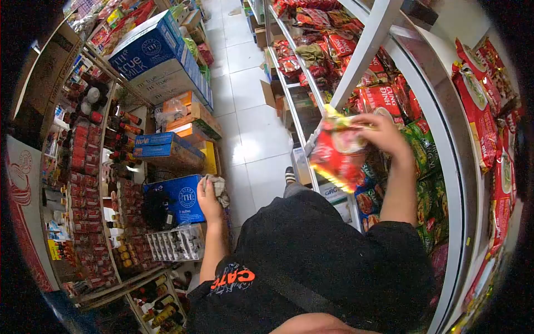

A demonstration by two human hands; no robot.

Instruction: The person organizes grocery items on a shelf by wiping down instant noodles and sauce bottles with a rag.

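Observation:
My right hand [381,133] pinches the top of a red and yellow noodle packet [338,153], which hangs tilted in front of the right-hand shelf. Behind it, more red packets [381,103] lie heaped on that shelf, with green packets [423,150] beside them. My left hand [209,203] is closed on a crumpled grey cloth [220,192], held over the aisle near a blue box [186,195] on the left.
A white shelf frame post [367,47] slants across the right side. Stacked milk cartons [158,53], an orange box [192,114] and a blue NUVI box [167,149] edge the tiled aisle [245,94]. Shelves of jars [86,206] stand at left.

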